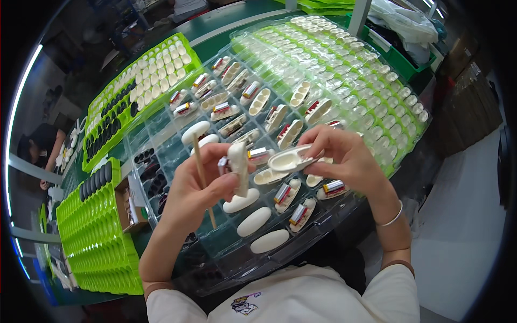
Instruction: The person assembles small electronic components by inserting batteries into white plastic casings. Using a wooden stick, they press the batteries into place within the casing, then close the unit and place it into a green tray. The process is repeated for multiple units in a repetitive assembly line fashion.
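My left hand (pixel 202 182) is closed around a white oval casing half (pixel 238 164) stood on edge, with a small silver-and-red battery-like part (pixel 223 166) beside it. A thin wooden stick (pixel 197 161) also runs through the grip of this hand. Between the fingertips of my right hand (pixel 347 157) is a hollow white oval shell (pixel 289 160), its open side turned up. Both hands hover over a clear compartment tray (pixel 180 139). In it lie several open casings with silver parts and red wires (pixel 287 195), and smooth closed-looking white ovals (pixel 254 221).
Lime-green trays stand around: one with white and black pieces (pixel 161 70) at the far left, a ridged one (pixel 97 231) nearer, and a large one with clear covers and white pieces (pixel 355 70) behind right. A small cardboard box (pixel 127 207) sits left. Another person (pixel 46 144) is at far left.
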Motion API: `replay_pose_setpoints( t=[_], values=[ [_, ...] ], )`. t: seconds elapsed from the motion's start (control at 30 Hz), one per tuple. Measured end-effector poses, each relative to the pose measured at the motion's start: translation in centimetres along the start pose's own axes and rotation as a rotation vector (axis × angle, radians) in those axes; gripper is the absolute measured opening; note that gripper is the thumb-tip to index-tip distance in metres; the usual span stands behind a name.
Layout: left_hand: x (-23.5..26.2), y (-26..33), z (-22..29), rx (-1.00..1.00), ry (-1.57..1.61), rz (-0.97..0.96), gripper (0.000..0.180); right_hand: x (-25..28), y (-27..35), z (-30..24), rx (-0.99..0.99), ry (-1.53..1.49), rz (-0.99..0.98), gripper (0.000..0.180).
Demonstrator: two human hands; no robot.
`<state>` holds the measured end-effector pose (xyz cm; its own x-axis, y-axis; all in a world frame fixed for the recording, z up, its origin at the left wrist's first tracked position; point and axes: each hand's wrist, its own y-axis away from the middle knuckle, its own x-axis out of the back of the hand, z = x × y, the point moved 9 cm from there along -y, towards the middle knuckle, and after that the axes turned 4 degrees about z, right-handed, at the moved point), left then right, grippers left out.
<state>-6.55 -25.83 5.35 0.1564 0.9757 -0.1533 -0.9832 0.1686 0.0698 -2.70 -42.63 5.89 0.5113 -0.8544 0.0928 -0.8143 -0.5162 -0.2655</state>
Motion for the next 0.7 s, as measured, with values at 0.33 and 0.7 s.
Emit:
replay_pose_setpoints(
  t=[0.33, 0.7],
  values=[
    [-1.3, 0.9, -0.5, -0.086, -0.163, -0.141, 0.03, -6.5, 2.5, 3.4, -0.358, -0.847, 0.313, 0.05],
    [-1.9, 0.6, -0.5, -0.054, -0.032, -0.179, 0.039, -5.2, 3.2, 0.9, -0.07, -0.267, 0.4, 0.044]
  ],
)
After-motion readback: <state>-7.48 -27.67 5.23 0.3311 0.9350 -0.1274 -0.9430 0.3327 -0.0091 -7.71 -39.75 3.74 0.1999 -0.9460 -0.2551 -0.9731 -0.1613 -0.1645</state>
